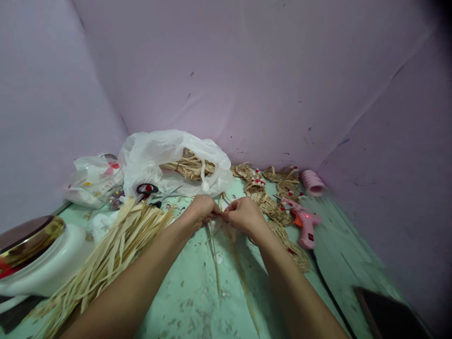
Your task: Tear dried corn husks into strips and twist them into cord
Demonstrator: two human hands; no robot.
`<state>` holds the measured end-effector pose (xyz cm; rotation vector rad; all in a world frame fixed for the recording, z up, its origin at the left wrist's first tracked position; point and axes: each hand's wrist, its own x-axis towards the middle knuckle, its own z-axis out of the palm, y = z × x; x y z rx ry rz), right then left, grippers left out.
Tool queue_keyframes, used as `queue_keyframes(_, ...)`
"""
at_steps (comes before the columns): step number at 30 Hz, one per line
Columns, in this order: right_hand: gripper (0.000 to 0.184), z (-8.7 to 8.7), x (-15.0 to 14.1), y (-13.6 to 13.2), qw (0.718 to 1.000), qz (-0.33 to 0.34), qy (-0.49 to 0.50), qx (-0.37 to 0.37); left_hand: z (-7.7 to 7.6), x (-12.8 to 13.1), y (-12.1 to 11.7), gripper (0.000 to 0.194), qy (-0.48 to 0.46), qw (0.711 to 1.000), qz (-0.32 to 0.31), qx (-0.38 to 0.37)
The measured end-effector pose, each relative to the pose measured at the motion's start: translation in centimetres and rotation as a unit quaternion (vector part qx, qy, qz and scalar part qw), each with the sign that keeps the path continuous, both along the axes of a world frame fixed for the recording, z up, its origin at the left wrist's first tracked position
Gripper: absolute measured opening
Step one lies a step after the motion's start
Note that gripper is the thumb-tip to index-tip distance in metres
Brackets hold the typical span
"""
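My left hand (202, 211) and my right hand (243, 215) meet near the middle of the green table, fingertips almost touching. Both pinch thin straw-coloured fibre strips (240, 273), whose long ends hang down toward me. A short bit of strip also shows above the fingers. Exactly how the strips cross between the fingertips is too small to make out. Left of my left hand lies a loose bundle of dry fibre strips (120, 249). Close by my right hand are braided fibre pieces (275, 212), some decorated with red and white beads (257, 179).
A white plastic bag (155, 146) holding more fibre stands at the back. Black-handled scissors (147, 189) rest beside it. To the right are a pink glue gun (306, 221) with a lit red light, a pink spool (313, 183) and a dark flat object (391, 313). A white container (67, 254) sits left.
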<state>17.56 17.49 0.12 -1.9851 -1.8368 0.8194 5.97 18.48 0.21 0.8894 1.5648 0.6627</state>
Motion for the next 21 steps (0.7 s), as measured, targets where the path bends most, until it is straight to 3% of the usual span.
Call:
queue_keyframes(7, 0.011, 0.6, -1.1, -1.2, 0.997, 0.054, -0.012, 0.05, -0.7, -1.0, 0.4, 0.027, -0.076, 0.995, -0.057, -0.028)
queue_keyframes(11, 0.011, 0.1, 0.0, -0.4, 0.992, 0.095, 0.083, -0.017, -1.0, -1.9, 0.7, 0.015, -0.077, 0.993, -0.087, 0.011)
queue_keyframes(13, 0.014, 0.2, 0.8, 0.1, 0.985, 0.048, 0.16, -0.034, -1.0, -2.2, 0.8, 0.011, -0.096, 0.99, -0.106, 0.002)
queue_keyframes(15, 0.013, 0.4, 1.3, 0.4, 0.967, -0.044, 0.251, -0.033, -1.0, -2.4, 0.9, 0.011, -0.113, 0.986, -0.119, -0.009)
queue_keyframes(17, 0.007, 0.7, 1.1, 0.4, 0.931, -0.111, 0.343, -0.064, -1.0, -2.6, 1.0, 0.011, -0.121, 0.985, -0.124, -0.011)
queue_keyframes(21, 0.008, 0.8, -0.6, -0.3, 0.876, -0.093, 0.441, -0.172, -1.1, -2.7, 1.0, 0.011, -0.137, 0.982, -0.132, 0.002)
